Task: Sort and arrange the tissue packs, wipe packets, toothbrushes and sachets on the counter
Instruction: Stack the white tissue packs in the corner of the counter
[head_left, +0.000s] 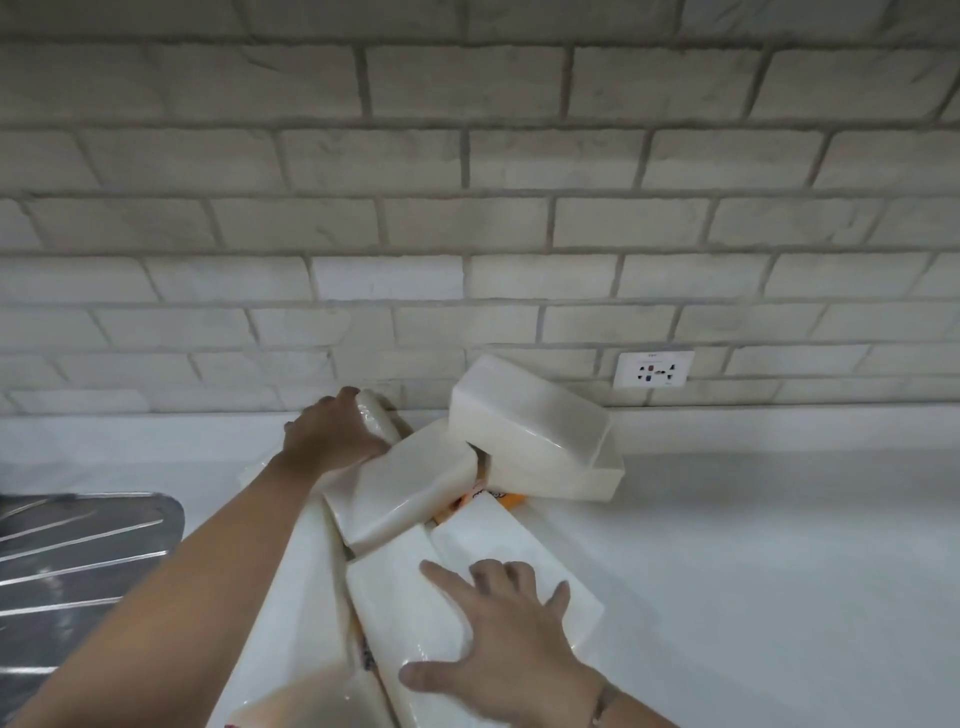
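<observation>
White tissue packs (410, 488), seemingly jumbled

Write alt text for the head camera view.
A person's left hand grips a white plastic-wrapped tissue pack near the grey brick wall, while the right hand presses flat on another white pack amid a jumbled pile on the white counter.

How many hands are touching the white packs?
2. The left hand grips a far pack by the wall; the right hand rests flat on a near pack. No other hand shows.
</observation>
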